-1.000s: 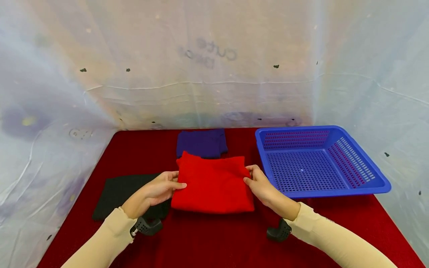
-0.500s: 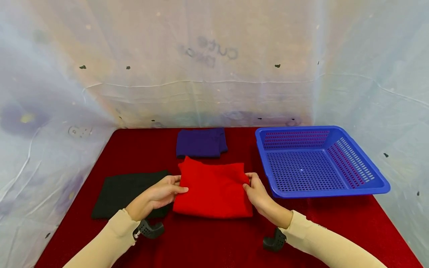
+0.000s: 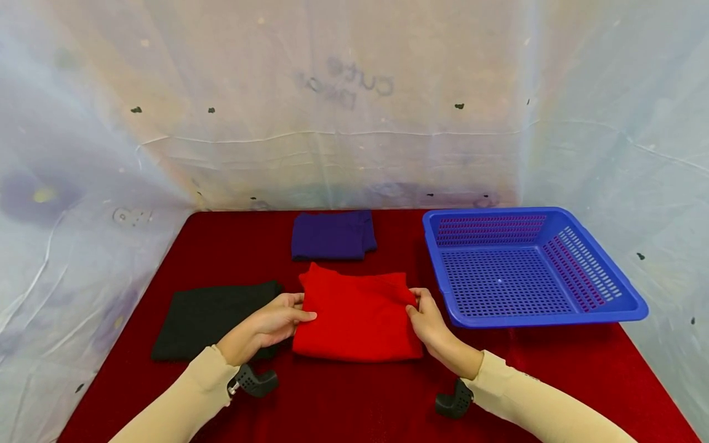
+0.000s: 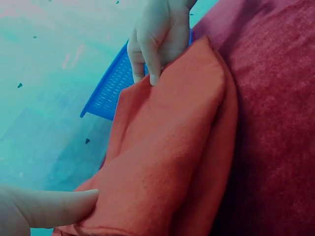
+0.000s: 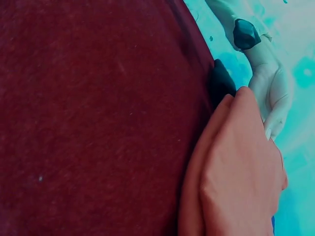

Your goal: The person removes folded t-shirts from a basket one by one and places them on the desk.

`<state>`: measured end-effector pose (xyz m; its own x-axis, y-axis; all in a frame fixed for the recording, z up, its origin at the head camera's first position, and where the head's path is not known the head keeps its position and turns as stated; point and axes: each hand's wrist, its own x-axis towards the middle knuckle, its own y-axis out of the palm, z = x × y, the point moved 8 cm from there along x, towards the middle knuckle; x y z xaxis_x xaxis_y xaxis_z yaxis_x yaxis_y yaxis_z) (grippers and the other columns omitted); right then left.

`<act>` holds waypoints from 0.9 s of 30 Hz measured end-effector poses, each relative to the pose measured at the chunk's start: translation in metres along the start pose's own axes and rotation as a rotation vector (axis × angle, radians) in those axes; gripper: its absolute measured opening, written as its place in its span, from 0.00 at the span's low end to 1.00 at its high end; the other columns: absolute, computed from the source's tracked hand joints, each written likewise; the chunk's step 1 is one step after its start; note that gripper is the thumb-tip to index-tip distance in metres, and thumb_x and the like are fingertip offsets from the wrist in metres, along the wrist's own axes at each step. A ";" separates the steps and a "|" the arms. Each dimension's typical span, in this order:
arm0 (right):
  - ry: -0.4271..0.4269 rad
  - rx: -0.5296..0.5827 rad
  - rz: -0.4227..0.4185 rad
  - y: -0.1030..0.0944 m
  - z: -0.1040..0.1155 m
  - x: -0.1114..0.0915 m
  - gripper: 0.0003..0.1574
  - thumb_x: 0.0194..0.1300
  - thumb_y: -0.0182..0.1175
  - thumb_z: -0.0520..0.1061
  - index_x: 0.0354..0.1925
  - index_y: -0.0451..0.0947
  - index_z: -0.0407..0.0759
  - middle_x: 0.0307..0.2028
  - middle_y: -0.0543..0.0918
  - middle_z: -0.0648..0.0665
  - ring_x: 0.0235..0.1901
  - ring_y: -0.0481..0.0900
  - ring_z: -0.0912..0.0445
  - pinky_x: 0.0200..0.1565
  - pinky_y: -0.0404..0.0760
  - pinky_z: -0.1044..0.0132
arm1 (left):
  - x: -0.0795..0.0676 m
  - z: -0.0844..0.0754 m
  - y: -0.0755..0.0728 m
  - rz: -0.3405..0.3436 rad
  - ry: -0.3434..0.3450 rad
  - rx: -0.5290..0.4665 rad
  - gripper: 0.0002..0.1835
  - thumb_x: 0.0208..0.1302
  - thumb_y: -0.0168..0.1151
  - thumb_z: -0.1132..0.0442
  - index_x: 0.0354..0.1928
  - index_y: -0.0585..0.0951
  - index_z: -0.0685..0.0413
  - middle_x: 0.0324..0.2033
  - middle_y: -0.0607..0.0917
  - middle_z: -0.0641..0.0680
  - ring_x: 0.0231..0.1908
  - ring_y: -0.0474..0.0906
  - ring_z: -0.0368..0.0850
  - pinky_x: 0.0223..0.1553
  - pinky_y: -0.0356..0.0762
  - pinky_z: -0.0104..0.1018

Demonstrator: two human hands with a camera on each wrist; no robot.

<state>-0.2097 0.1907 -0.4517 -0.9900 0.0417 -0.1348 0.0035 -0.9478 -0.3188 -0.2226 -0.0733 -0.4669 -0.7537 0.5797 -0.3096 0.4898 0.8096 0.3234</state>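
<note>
A folded red cloth lies in the middle of the head view, gripped at both sides. My left hand pinches its left edge, thumb on top and fingers underneath. On the opposite edge, my right hand pinches the cloth the same way. Its layered front fold shows in the left wrist view, where the left thumb presses on the cloth. The right wrist view shows the folded cloth close to the table, with the left hand at its far side; the right hand's fingers are out of that view.
A folded dark green cloth lies at the left, partly behind the left forearm. Behind the red cloth is a folded purple cloth. A blue plastic basket stands at the right on the red-covered table. Pale sheeting encloses the table.
Both hands have brought the red cloth down and nearer to the person, with a slight shift to the right at the end. More of the purple cloth shows. The grip on both sides stays.
</note>
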 end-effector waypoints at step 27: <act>-0.145 -0.268 0.134 -0.013 -0.009 -0.024 0.42 0.73 0.59 0.40 0.71 0.49 0.21 0.49 0.75 0.33 0.46 0.77 0.46 0.48 0.79 0.51 | -0.010 0.007 -0.003 -0.228 -0.040 0.110 0.42 0.73 0.50 0.72 0.73 0.33 0.76 0.71 0.51 0.77 0.71 0.53 0.69 0.69 0.55 0.60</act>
<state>-0.1844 0.2049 -0.4525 -0.9879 -0.1414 -0.0635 0.1531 -0.8244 -0.5449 -0.2136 -0.0813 -0.4713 -0.8334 0.3821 -0.3993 0.3555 0.9238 0.1421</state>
